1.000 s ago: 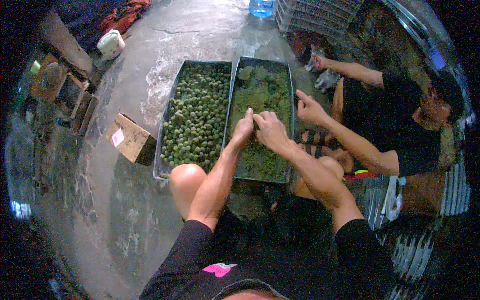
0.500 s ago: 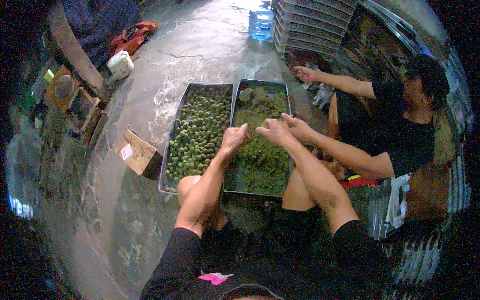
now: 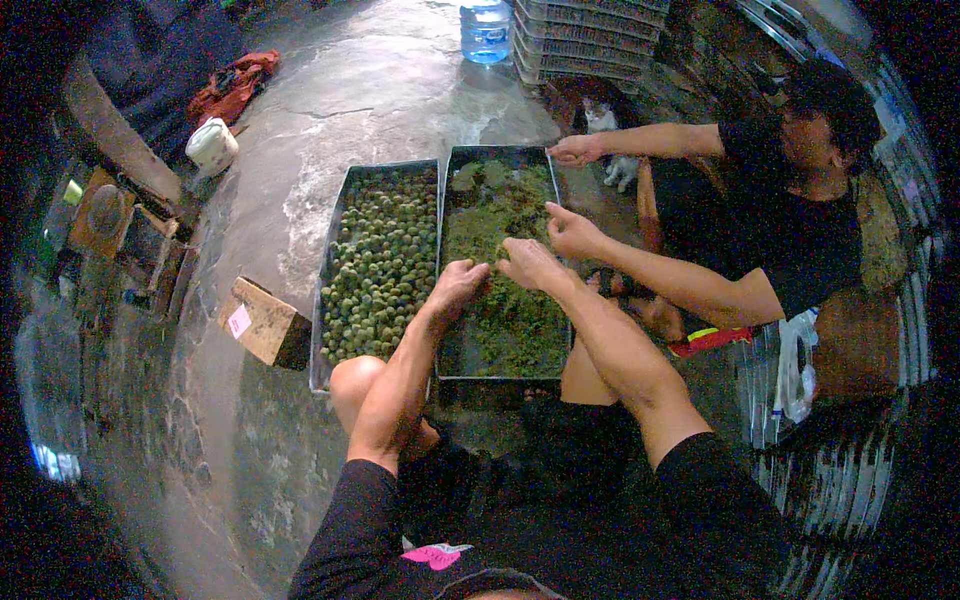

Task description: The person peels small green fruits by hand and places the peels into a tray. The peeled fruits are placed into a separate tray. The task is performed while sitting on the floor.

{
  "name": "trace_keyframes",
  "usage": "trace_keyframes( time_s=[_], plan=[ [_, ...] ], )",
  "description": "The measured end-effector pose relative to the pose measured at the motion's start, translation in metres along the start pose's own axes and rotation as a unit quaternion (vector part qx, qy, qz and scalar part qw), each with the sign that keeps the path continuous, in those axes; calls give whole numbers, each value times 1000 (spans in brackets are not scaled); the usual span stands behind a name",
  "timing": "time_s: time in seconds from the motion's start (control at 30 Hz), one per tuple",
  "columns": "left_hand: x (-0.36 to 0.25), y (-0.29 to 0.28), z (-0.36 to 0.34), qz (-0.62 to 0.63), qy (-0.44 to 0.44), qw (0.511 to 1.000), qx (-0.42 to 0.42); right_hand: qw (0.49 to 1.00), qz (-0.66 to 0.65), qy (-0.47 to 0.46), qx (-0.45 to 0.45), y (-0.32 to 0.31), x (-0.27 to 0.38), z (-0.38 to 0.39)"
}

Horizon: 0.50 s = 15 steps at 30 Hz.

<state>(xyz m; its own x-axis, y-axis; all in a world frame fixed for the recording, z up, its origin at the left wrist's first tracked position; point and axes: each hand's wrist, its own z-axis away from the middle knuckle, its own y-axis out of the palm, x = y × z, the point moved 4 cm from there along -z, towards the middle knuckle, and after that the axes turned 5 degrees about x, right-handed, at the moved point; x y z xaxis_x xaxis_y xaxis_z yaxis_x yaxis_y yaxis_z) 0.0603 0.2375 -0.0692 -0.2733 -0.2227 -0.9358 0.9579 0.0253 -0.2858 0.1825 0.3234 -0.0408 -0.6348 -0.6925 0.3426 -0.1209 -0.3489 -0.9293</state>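
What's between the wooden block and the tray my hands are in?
In the head view, another tray full of small green balls lies between the wooden block and the tray of loose green stuff.

Dim workshop floor, lit from above.
You see bare concrete floor (image 3: 380, 90), stacked crates (image 3: 590, 35), a wooden block (image 3: 262, 322).

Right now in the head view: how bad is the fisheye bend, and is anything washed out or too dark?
Head view: strong barrel bend, the stacked crates and right-side edges curve near the rim; corners vignette to black. Pale glare on the wet concrete floor beside the left tray. Centre is sharp: left hand and right hand over the right tray read clearly. Overall cast is bluish-green.
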Motion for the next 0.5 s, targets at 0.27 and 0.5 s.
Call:
trace_keyframes(
  time_s=[0.27, 0.5],
  plan=[
    [18, 6, -17, -215, 6, 974, -72, 998, 62, 31, 0, -12, 13, 6],
    [33, 9, -23, -125, 47, 989, 67, 995, 58, 32, 68, 0, 4, 0]
  ],
)
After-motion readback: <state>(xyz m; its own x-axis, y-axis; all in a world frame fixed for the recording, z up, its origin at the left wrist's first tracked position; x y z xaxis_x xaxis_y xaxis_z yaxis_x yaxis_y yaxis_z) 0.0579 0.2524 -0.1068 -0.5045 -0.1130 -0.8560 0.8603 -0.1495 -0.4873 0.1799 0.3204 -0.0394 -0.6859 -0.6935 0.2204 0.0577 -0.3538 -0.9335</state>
